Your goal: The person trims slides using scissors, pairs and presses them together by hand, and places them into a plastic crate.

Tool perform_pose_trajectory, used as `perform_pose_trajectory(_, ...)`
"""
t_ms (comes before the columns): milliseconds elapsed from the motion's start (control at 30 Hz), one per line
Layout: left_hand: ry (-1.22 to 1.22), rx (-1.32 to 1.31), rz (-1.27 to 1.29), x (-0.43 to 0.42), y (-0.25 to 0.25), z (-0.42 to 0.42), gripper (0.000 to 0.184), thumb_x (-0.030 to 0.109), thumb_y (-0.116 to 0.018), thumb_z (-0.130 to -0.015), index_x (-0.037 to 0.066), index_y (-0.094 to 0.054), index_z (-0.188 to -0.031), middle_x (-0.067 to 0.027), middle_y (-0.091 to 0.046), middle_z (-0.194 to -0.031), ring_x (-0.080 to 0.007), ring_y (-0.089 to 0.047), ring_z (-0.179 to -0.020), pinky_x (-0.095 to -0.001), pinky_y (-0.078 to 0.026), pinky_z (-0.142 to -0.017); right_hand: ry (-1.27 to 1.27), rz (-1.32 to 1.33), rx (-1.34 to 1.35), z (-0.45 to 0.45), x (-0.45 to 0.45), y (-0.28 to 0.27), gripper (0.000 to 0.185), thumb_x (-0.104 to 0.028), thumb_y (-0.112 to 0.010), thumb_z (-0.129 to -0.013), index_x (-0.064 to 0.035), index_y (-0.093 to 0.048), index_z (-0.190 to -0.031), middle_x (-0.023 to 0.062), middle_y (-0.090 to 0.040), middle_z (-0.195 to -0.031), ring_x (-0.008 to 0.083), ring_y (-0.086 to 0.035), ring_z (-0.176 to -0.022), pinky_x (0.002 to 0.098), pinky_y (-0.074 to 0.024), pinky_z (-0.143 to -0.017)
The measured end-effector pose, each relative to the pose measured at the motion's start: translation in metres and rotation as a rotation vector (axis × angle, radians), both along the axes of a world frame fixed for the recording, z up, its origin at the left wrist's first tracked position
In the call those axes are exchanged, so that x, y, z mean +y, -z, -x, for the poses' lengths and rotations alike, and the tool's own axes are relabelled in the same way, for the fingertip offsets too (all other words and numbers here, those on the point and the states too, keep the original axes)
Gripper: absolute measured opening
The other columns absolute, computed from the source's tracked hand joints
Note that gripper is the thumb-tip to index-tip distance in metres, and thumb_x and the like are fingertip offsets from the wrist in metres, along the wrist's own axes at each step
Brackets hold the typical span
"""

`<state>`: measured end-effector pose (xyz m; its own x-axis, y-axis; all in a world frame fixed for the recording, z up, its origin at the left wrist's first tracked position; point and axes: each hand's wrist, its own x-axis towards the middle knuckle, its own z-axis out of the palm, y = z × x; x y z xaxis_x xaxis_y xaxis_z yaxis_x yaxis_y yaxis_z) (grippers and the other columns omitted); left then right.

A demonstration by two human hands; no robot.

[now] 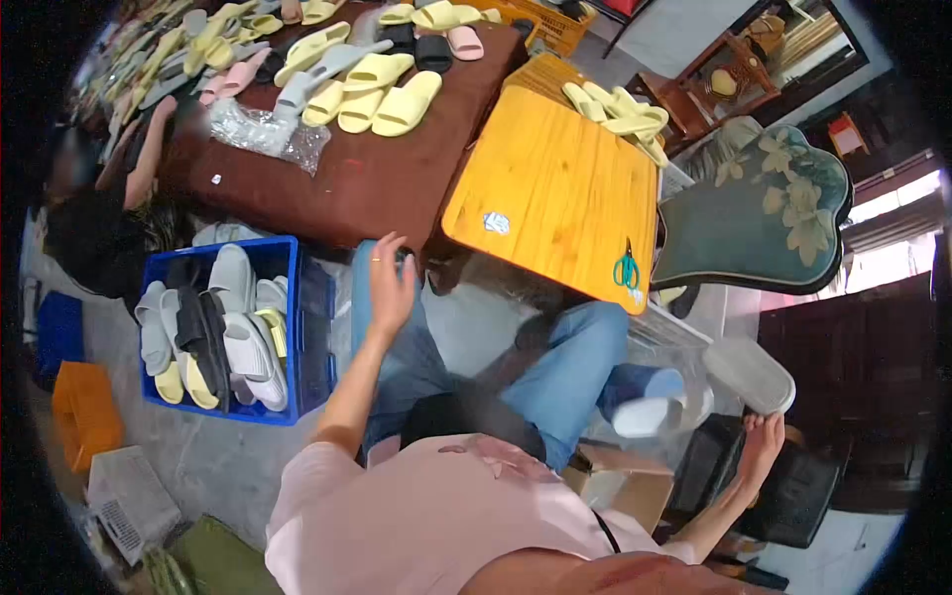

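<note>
Slipper [751,375], grey, is pinched in the right grip [764,436]; left grip [393,288] has fingers loosely spread; farther forward, between both, stands a wooden worktop [555,174].

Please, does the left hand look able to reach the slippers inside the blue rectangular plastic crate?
Probably yes. The left hand seems empty, and the blue rectangular plastic crate stands open-topped on that side, with its grey, white, black and yellow slippers uncovered.

I see a green floral chair [749,223] at my two o'clock, teal scissors [627,270] near it, an orange bin [84,412] at nine.
</note>
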<state>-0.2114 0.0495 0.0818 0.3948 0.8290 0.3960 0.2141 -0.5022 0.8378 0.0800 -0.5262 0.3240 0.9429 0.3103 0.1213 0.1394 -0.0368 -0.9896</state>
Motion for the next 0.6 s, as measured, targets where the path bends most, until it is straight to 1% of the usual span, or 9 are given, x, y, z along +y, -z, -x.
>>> perform_pose_trajectory(167, 0.145, -0.104, 0.075, -0.027, 0.017, -0.016, 0.033, 0.009, -0.060, -0.096, 0.000, -0.055, -0.127, -0.0218, -0.052, -0.135, -0.0395, -0.053, -0.122, -0.0429, -0.049, -0.097, -0.177, -0.089, 0.024, 0.020, 0.075, -0.027, 0.039, -0.030, -0.056, -0.105, -0.0015, -0.054, -0.132, 0.0008, -0.058, -0.103, 0.0131, -0.052, -0.086, 0.0343, -0.0449, -0.087)
perform_pose_trajectory(233, 0.126, -0.050, 0.036, -0.027, 0.024, -0.015, 0.033, 0.008, -0.060, -0.095, 0.001, -0.055, -0.127, -0.0223, -0.052, -0.134, -0.0407, -0.053, -0.121, -0.0428, -0.049, -0.097, -0.293, -0.104, 0.009, 0.007, 0.108, -0.021, 0.043, -0.033, -0.060, -0.103, -0.0001, -0.054, -0.131, 0.0016, -0.059, -0.103, 0.0144, -0.054, -0.087, 0.0347, -0.0449, -0.087)
perform_pose_trajectory(267, 0.122, -0.057, 0.029, -0.025, 0.029, -0.015, 0.033, 0.008, -0.060, -0.095, 0.001, -0.054, -0.127, -0.0224, -0.052, -0.134, -0.0407, -0.053, -0.121, -0.0430, -0.048, -0.097, -0.164, -0.060, 0.034, 0.004, 0.131, -0.020, 0.045, -0.033, -0.064, -0.100, 0.0002, -0.055, -0.129, 0.0030, -0.060, -0.103, 0.0158, -0.056, -0.090, 0.0352, -0.0448, -0.087)
perform_pose_trajectory(333, 0.117, -0.083, 0.103, -0.024, 0.027, -0.009, 0.034, 0.009, -0.060, -0.095, 0.002, -0.054, -0.128, -0.0227, -0.051, -0.135, -0.0406, -0.053, -0.121, -0.0435, -0.048, -0.098, -0.365, -0.130, 0.037, -0.018, 0.165, -0.010, 0.045, -0.032, -0.067, -0.098, 0.0005, -0.056, -0.126, 0.0032, -0.059, -0.101, 0.0165, -0.055, -0.089, 0.0357, -0.0447, -0.087)
perform_pose_trajectory(400, 0.083, -0.130, 0.175, -0.020, 0.020, 0.000, 0.034, 0.010, -0.060, -0.095, 0.002, -0.055, -0.128, -0.0220, -0.052, -0.134, -0.0397, -0.053, -0.121, -0.0432, -0.048, -0.097, -0.409, -0.172, 0.008, -0.031, 0.207, -0.005, 0.029, -0.026, -0.065, -0.100, -0.0019, -0.057, -0.115, 0.0028, -0.057, -0.097, 0.0164, -0.054, -0.089, 0.0359, -0.0446, -0.087)
perform_pose_trajectory(433, 0.033, -0.075, 0.011, -0.011, 0.026, 0.005, 0.034, 0.011, -0.060, -0.095, 0.002, -0.055, -0.128, -0.0212, -0.054, -0.132, -0.0386, -0.053, -0.120, -0.0428, -0.050, -0.095, -0.400, -0.178, -0.043, -0.029, 0.233, -0.002, 0.024, -0.023, -0.063, -0.101, -0.0026, -0.057, -0.111, 0.0026, -0.056, -0.097, 0.0161, -0.054, -0.090, 0.0362, -0.0446, -0.087)
perform_pose_trajectory(467, 0.012, -0.085, 0.053, -0.008, 0.031, 0.010, 0.034, 0.011, -0.060, -0.096, 0.001, -0.055, -0.128, -0.0208, -0.055, -0.131, -0.0379, -0.054, -0.120, -0.0428, -0.050, -0.095, -0.357, -0.114, -0.034, -0.024, 0.256, -0.003, 0.017, -0.019, -0.059, -0.103, -0.0037, -0.055, -0.108, 0.0028, -0.056, -0.097, 0.0156, -0.054, -0.089, 0.0353, -0.0446, -0.086)
perform_pose_trajectory(533, -0.029, -0.072, 0.063, -0.001, 0.029, 0.022, 0.033, 0.011, -0.058, -0.096, 0.000, -0.055, -0.127, -0.0199, -0.056, -0.128, -0.0366, -0.054, -0.119, -0.0423, -0.051, -0.094, -0.330, -0.060, -0.122, -0.016, 0.303, 0.007, 0.021, -0.018, -0.054, -0.105, -0.0005, -0.056, -0.116, 0.0032, -0.057, -0.098, 0.0136, -0.055, -0.087, 0.0286, -0.0445, -0.084)
perform_pose_trajectory(600, -0.066, -0.083, 0.071, 0.003, 0.031, 0.033, 0.033, 0.011, -0.058, -0.096, 0.001, -0.055, -0.127, -0.0191, -0.056, -0.126, -0.0358, -0.055, -0.117, -0.0406, -0.053, -0.091, -0.324, 0.110, -0.294, 0.008, 0.345, 0.016, 0.022, -0.018, -0.055, -0.105, -0.0016, -0.056, -0.120, 0.0036, -0.061, -0.101, 0.0121, -0.058, -0.090, 0.0293, -0.0461, -0.084)
